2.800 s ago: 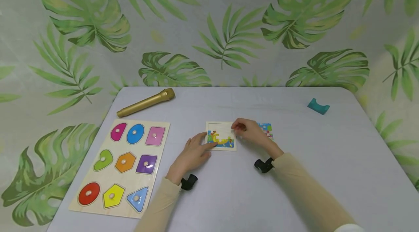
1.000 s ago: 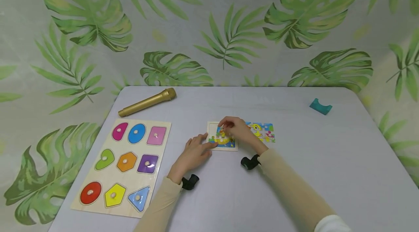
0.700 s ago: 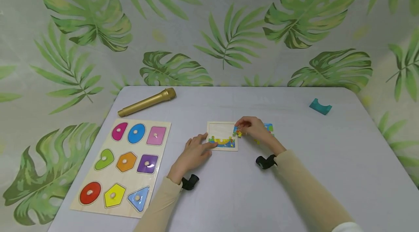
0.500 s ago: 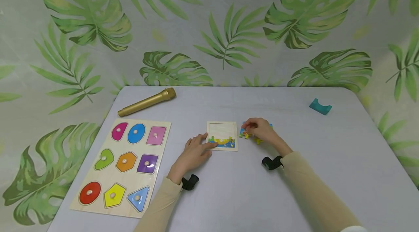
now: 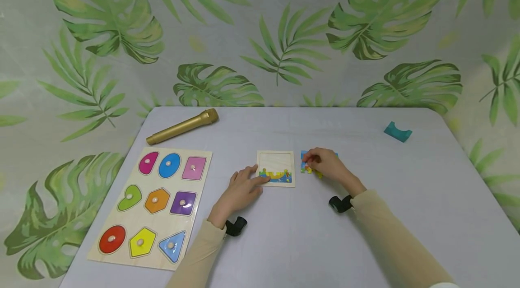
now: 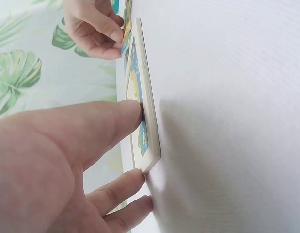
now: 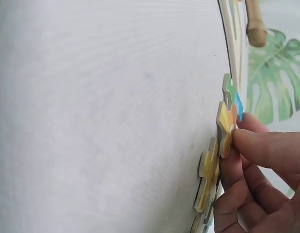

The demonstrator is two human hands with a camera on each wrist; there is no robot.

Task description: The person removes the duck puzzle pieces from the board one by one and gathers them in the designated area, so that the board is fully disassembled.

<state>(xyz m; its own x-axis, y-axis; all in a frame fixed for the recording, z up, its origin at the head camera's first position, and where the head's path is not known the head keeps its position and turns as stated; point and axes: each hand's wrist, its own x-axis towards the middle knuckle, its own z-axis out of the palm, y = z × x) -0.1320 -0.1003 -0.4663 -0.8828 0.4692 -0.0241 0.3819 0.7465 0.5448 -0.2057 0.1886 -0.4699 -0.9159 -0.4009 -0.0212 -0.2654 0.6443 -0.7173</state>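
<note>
A small wooden puzzle tray (image 5: 276,160) lies at the table's middle, its lower strip filled with blue and yellow pieces and its upper part bare wood. My left hand (image 5: 240,190) steadies it, thumb pressing on the filled strip and other fingertips along the left edge. Just right of the tray, my right hand (image 5: 328,164) pinches a yellow-and-orange puzzle piece (image 7: 227,128) between thumb and fingers. A green-and-blue piece (image 7: 229,87) adjoins that one. More yellow puzzle pieces (image 7: 208,177) lie close by in the right wrist view, partly hidden under the hand.
A peg puzzle board (image 5: 136,216) with several coloured shapes lies at the left. Behind it rests a gold microphone (image 5: 183,127). A teal curved block (image 5: 398,132) sits at the back right. Leafy cloth (image 5: 280,53) hangs behind the table.
My right hand has carried joined puzzle pieces from over the tray to the right, down to the other pieces. The tray's upper part is uncovered now. My left hand has stayed put.
</note>
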